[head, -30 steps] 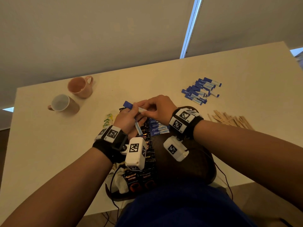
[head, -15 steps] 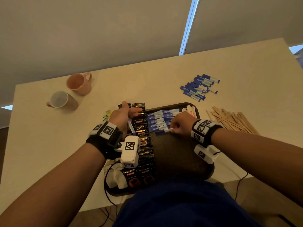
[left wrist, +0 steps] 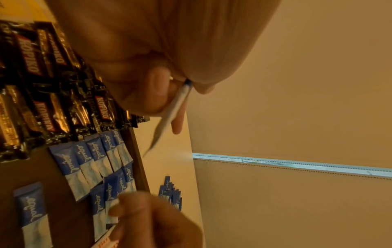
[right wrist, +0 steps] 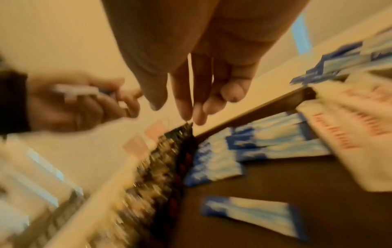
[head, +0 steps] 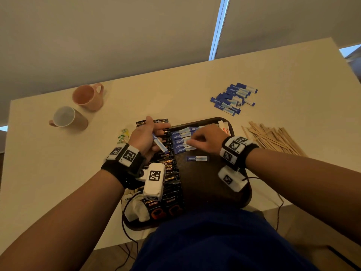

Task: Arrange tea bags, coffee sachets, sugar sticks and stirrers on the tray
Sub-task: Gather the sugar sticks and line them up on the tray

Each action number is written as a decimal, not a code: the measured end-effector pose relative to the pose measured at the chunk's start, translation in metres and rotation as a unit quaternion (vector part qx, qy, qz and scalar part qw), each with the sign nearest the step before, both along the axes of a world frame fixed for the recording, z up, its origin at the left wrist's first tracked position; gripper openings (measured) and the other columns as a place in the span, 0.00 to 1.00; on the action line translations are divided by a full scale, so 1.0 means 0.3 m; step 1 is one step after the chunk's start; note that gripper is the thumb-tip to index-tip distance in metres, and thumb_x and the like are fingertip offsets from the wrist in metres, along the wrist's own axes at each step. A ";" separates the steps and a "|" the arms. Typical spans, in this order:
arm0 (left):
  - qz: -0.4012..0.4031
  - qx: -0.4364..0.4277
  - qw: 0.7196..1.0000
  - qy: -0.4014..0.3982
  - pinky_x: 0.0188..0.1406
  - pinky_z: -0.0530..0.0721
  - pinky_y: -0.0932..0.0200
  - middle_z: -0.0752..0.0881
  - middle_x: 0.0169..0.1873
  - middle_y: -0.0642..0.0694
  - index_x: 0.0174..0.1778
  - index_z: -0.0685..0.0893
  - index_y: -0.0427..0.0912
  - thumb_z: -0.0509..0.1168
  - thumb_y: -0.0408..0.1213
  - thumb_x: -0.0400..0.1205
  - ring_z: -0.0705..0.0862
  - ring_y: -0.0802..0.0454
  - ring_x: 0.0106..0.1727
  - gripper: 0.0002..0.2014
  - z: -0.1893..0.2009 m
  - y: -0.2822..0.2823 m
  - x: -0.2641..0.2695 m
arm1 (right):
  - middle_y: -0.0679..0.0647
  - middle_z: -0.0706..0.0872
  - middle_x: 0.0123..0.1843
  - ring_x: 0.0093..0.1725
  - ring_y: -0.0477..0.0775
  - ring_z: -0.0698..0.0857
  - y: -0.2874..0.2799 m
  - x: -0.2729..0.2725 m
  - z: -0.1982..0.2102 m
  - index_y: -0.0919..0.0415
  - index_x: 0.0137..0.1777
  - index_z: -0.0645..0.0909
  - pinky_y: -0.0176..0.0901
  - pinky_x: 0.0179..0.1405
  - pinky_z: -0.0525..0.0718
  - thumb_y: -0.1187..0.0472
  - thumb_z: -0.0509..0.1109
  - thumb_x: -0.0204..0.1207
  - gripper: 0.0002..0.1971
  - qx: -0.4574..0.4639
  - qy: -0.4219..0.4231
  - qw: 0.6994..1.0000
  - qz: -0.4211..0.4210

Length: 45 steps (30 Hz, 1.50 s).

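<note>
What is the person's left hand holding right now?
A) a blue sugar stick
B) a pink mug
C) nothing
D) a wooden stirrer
A: the left hand pinches a blue sugar stick above the coffee sachets, also seen in the left wrist view.

Left hand [left wrist: 148, 55] pinching one blue-and-white sugar stick [left wrist: 171, 114] above black coffee sachets [left wrist: 44, 83] and a row of sugar sticks [left wrist: 99, 161] on the tray [left wrist: 139, 161].
</note>
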<state>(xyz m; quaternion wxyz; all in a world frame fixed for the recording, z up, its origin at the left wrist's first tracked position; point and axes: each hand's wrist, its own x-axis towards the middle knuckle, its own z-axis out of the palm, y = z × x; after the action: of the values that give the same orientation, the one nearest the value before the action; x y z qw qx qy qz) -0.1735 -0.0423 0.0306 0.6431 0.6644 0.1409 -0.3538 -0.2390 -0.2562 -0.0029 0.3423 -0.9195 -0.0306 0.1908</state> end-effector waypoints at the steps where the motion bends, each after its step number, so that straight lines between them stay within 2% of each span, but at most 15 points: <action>1: -0.002 -0.006 1.000 -0.009 0.19 0.66 0.65 0.76 0.35 0.48 0.59 0.88 0.38 0.42 0.56 0.91 0.67 0.58 0.20 0.33 0.002 -0.008 -0.001 | 0.51 0.88 0.34 0.32 0.48 0.83 0.020 0.014 0.022 0.55 0.42 0.89 0.42 0.36 0.83 0.41 0.65 0.81 0.20 0.045 0.019 0.998 -0.030; 3: -0.006 -0.011 0.999 -0.030 0.30 0.71 0.60 0.76 0.38 0.47 0.59 0.89 0.43 0.42 0.57 0.90 0.71 0.57 0.27 0.33 0.000 -0.021 0.001 | 0.52 0.90 0.34 0.32 0.50 0.86 0.060 0.034 0.068 0.55 0.40 0.89 0.41 0.36 0.84 0.40 0.63 0.82 0.22 0.138 0.065 0.987 -0.050; 7: -0.045 0.018 0.995 -0.088 0.46 0.78 0.49 0.75 0.44 0.45 0.57 0.90 0.56 0.39 0.61 0.88 0.74 0.48 0.39 0.32 -0.006 -0.028 0.003 | 0.59 0.92 0.40 0.37 0.65 0.88 0.120 0.055 0.128 0.63 0.45 0.89 0.48 0.36 0.84 0.48 0.66 0.82 0.18 0.276 0.125 0.951 -0.055; 9: -0.074 0.033 0.990 -0.119 0.53 0.80 0.42 0.76 0.47 0.44 0.58 0.89 0.63 0.39 0.66 0.85 0.75 0.44 0.44 0.32 -0.002 -0.028 0.000 | 0.58 0.91 0.38 0.34 0.59 0.87 0.141 0.059 0.137 0.62 0.46 0.89 0.45 0.35 0.83 0.49 0.68 0.82 0.16 0.290 0.135 0.946 -0.047; 12: -0.076 0.038 0.987 -0.134 0.55 0.83 0.42 0.79 0.52 0.45 0.55 0.89 0.69 0.39 0.65 0.86 0.78 0.45 0.45 0.30 0.012 -0.035 -0.006 | 0.61 0.91 0.37 0.32 0.56 0.85 0.162 0.060 0.141 0.65 0.48 0.89 0.41 0.33 0.82 0.55 0.72 0.79 0.12 0.299 0.131 0.944 -0.045; 14: -0.086 0.040 0.985 -0.143 0.59 0.85 0.40 0.81 0.54 0.43 0.55 0.89 0.67 0.41 0.64 0.86 0.84 0.38 0.51 0.29 0.014 -0.036 -0.007 | 0.65 0.91 0.41 0.33 0.57 0.85 0.161 0.063 0.139 0.70 0.49 0.88 0.41 0.30 0.82 0.60 0.75 0.77 0.10 0.332 0.128 0.931 -0.083; 16: -0.089 0.028 0.986 -0.139 0.50 0.84 0.45 0.82 0.44 0.43 0.55 0.91 0.55 0.46 0.59 0.89 0.82 0.37 0.42 0.27 0.006 -0.018 0.000 | 0.67 0.91 0.42 0.33 0.56 0.85 0.145 0.069 0.132 0.72 0.49 0.87 0.40 0.30 0.82 0.62 0.76 0.76 0.10 0.336 0.117 0.926 -0.125; 18: -0.103 0.055 0.982 -0.151 0.34 0.78 0.57 0.81 0.31 0.46 0.49 0.90 0.47 0.53 0.47 0.91 0.78 0.48 0.30 0.20 -0.003 0.010 0.007 | 0.62 0.91 0.38 0.31 0.52 0.85 0.108 0.075 0.120 0.68 0.48 0.89 0.39 0.29 0.82 0.61 0.77 0.75 0.09 0.300 0.096 0.939 -0.140; 20: -0.134 0.095 0.970 -0.177 0.26 0.77 0.63 0.84 0.25 0.51 0.43 0.90 0.45 0.64 0.39 0.87 0.79 0.53 0.25 0.11 -0.006 0.029 0.004 | 0.56 0.91 0.34 0.28 0.47 0.84 0.072 0.078 0.107 0.63 0.47 0.90 0.39 0.29 0.82 0.59 0.78 0.75 0.07 0.256 0.076 0.955 -0.129; 25: -0.140 0.082 0.977 -0.142 0.33 0.90 0.60 0.91 0.30 0.44 0.41 0.89 0.38 0.75 0.30 0.77 0.89 0.52 0.31 0.02 0.007 0.024 -0.015 | 0.53 0.92 0.35 0.31 0.44 0.87 0.042 0.068 0.087 0.60 0.48 0.90 0.38 0.33 0.86 0.60 0.77 0.75 0.05 0.227 0.045 0.966 -0.117; 28: -0.171 0.084 0.972 -0.134 0.35 0.91 0.59 0.91 0.32 0.38 0.40 0.90 0.38 0.76 0.25 0.75 0.90 0.49 0.32 0.04 0.011 0.013 -0.014 | 0.48 0.90 0.37 0.34 0.42 0.86 0.034 0.058 0.077 0.56 0.46 0.91 0.34 0.34 0.83 0.55 0.79 0.73 0.06 0.171 0.021 0.981 -0.091; 33: -0.214 0.147 0.947 -0.186 0.38 0.90 0.55 0.90 0.32 0.45 0.43 0.89 0.45 0.73 0.27 0.79 0.90 0.51 0.35 0.07 -0.013 0.001 -0.012 | 0.47 0.88 0.41 0.38 0.43 0.83 0.011 0.043 0.036 0.56 0.46 0.91 0.36 0.39 0.81 0.55 0.78 0.74 0.06 0.055 0.029 0.997 -0.037; 37: -0.191 0.153 0.953 -0.179 0.36 0.89 0.57 0.90 0.39 0.42 0.47 0.87 0.44 0.69 0.28 0.82 0.89 0.51 0.38 0.06 -0.018 0.016 -0.004 | 0.50 0.89 0.48 0.44 0.44 0.83 -0.015 0.014 -0.042 0.60 0.48 0.90 0.33 0.44 0.78 0.57 0.76 0.75 0.07 -0.040 0.112 0.993 -0.029; 40: -0.204 0.154 0.952 -0.169 0.36 0.88 0.59 0.91 0.42 0.41 0.48 0.87 0.45 0.68 0.29 0.83 0.89 0.54 0.38 0.06 -0.010 0.028 -0.003 | 0.51 0.90 0.50 0.47 0.47 0.85 -0.010 -0.002 -0.097 0.59 0.50 0.90 0.37 0.49 0.80 0.56 0.76 0.76 0.08 -0.081 0.158 0.984 -0.026; 45: -0.210 0.147 0.953 -0.162 0.35 0.88 0.63 0.91 0.42 0.43 0.47 0.86 0.48 0.67 0.29 0.83 0.88 0.56 0.36 0.08 0.000 0.033 -0.007 | 0.55 0.88 0.51 0.51 0.53 0.85 -0.014 -0.004 -0.128 0.59 0.51 0.88 0.40 0.50 0.79 0.59 0.72 0.79 0.06 -0.147 0.167 0.975 -0.003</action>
<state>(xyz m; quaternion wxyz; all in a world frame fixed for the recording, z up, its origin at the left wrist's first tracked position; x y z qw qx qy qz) -0.1756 -0.0323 0.0305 0.4636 0.8146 -0.0581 -0.3439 -0.2401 -0.2603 -0.0412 0.2047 -0.9149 0.0584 0.3431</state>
